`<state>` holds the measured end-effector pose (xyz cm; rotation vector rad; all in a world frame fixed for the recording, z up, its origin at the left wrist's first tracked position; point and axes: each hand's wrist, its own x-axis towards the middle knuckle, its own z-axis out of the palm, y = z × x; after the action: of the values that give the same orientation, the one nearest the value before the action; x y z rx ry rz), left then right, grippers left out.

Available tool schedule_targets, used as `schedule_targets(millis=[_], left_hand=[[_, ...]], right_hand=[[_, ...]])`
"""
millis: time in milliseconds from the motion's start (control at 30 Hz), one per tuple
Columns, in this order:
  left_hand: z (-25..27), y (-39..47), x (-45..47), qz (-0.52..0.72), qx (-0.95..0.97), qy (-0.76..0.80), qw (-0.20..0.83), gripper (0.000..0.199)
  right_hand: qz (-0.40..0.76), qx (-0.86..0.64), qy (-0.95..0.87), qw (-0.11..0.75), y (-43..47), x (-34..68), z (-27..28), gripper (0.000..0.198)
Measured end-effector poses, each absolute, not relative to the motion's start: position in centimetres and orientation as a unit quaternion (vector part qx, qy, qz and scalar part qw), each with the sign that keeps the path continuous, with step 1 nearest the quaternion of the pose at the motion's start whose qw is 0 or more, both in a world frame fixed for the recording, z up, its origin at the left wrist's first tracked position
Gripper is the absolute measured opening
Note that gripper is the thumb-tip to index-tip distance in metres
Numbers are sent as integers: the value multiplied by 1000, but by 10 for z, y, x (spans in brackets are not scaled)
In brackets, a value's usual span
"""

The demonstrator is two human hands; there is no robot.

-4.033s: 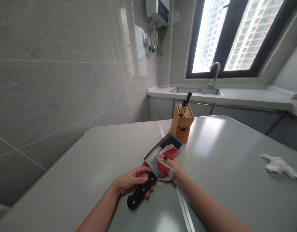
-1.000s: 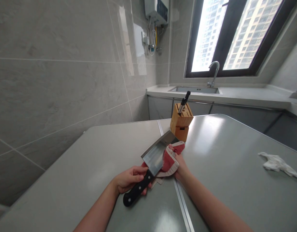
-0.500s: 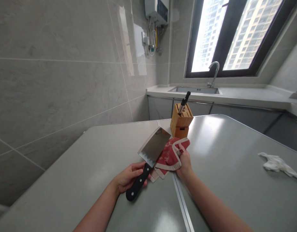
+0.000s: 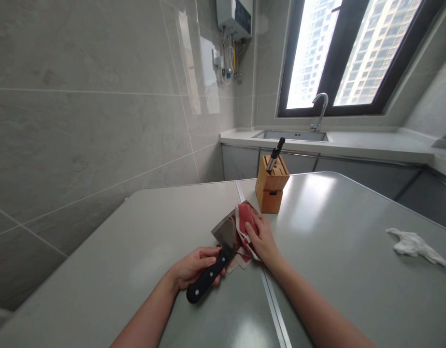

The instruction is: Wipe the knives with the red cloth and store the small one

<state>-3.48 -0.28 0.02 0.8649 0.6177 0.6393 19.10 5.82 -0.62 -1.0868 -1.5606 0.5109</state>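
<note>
While the left hand (image 4: 195, 267) holds the knife (image 4: 211, 274) by its black handle, the right hand (image 4: 264, 241) has a red cloth (image 4: 245, 217) on the flat blade. The left fingers curl under the handle, and the right fingers press on the cloth. The knife is over the table (image 4: 153, 222), tip pointing away, near the wood block (image 4: 271, 186). A white rag (image 4: 414, 246) lies well off to the right.

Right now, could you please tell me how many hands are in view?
2: the left hand holds the cleaver by its black handle, and the right hand holds the red cloth against the blade.
</note>
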Motion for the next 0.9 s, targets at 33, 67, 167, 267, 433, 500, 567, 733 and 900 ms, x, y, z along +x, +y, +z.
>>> schedule_targets(millis=[33,67,167,267,433,500,567,733,900], left_hand=[[-1,-2,-35,295,405,290,815,44],[-2,-2,-36,290,405,290,817,45],[-5,0,-38,282,405,292,819,47],[-8,1,-38,284,407,295,817,44],[-6,0,-37,293,413,301,808,43],[-5,0,-36,296,416,303,804,42],[-5,1,-36,297,419,304,802,41],[-9,2,-37,297,428,303,798,40],[-12,3,-38,300,427,302,798,37]], right_hand=[[184,-460,-686,533,57,191,-5,39],[158,-461,-706,514,55,190,-4,39],[112,-460,-748,465,47,189,4,36],[87,-452,-776,431,40,185,10,34],[75,-424,-813,391,28,176,17,32],[79,-405,-832,371,24,174,21,31],[83,-385,-849,354,21,173,24,33],[113,-325,-874,343,17,174,28,36],[115,-311,-874,357,16,173,29,36]])
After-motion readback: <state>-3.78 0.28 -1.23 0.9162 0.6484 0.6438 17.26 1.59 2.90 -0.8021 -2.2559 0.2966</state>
